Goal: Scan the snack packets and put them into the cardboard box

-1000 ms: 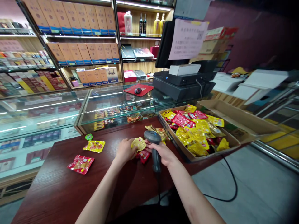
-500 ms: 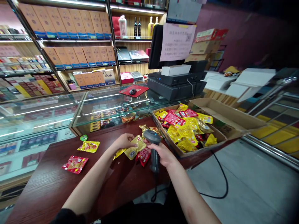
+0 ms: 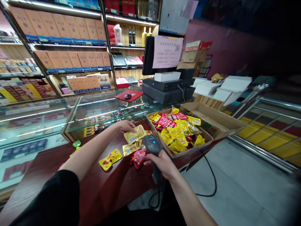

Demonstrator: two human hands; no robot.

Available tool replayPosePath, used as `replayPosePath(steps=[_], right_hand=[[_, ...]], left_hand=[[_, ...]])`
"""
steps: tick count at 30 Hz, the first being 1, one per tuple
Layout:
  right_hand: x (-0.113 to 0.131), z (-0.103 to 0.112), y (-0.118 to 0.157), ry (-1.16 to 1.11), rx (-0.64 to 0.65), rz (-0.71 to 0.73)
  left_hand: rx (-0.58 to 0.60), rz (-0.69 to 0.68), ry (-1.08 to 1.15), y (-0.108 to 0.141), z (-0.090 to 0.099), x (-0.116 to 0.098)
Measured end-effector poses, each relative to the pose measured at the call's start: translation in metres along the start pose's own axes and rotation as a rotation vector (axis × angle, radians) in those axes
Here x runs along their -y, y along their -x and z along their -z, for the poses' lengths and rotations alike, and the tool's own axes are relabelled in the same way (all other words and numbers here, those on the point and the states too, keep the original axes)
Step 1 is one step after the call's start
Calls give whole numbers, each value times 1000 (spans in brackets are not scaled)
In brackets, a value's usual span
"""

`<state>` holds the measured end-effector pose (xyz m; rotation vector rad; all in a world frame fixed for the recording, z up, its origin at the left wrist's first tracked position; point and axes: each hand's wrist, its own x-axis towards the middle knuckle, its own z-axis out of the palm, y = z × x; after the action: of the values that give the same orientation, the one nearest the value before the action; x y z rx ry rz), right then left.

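Note:
My left hand (image 3: 127,126) is closed on the edge of a gold snack packet (image 3: 135,135), its printed back and barcode patch facing up. My right hand (image 3: 162,163) is wrapped round the handle of a dark barcode scanner (image 3: 154,145), whose head points toward the packets. Just left of the scanner a red snack packet (image 3: 138,158) lies on the table, close to my right fingers. Another gold packet (image 3: 129,149) lies below the held one. A yellow snack packet (image 3: 110,159) rests flat to the left of these, on the dark red table (image 3: 105,191).
An open cardboard box (image 3: 211,142) of yellow and red packets stands at the right. A black cable (image 3: 215,175) loops down beside it. Behind are a glass display counter (image 3: 98,108), a monitor (image 3: 148,56) and a mouse (image 3: 127,96). A green packet (image 3: 76,143) lies at the left.
My left hand has moved up and away with the gold packet, uncovering the yellow packet and the gold one beneath. The scanner stays in my right hand. The view has shifted slightly right.

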<state>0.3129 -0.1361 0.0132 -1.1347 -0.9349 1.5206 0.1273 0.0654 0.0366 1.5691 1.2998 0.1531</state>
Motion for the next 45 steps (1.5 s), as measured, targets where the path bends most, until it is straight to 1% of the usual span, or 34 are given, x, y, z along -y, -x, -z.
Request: replayPosePath(steps=[3,6,10,13,18,22,29,32,37,45], right_hand=[[3,-7,11,63,22,3],[1,-11,16,117,30,-15],[-9,-16,17,158,18,-47],[-18,-18,17,169,-6,-52],[-24,-21,19,178,-32,-42],[-23,-22,18,209,-16,-43],[-28,-25,17,185,3,-67],[-29,-25,17,185,13,-66],[-26,-25,18,179,0,-63],[-24,-24,17,136,-13,-59]], left_hand=[[30,20,-5,-8,4,-18],[69,23,-21,-11,2,-30],[101,13,-35,-13,-8,-39],[98,-4,-47,-11,-15,-42],[74,-37,-45,-9,-17,-42],[37,-37,-32,-10,-17,-38],[38,-21,-35,-13,-16,-36],[62,-11,-26,-13,-16,-38],[64,-6,-28,-12,-17,-40],[56,-28,-65,-17,-18,-36]])
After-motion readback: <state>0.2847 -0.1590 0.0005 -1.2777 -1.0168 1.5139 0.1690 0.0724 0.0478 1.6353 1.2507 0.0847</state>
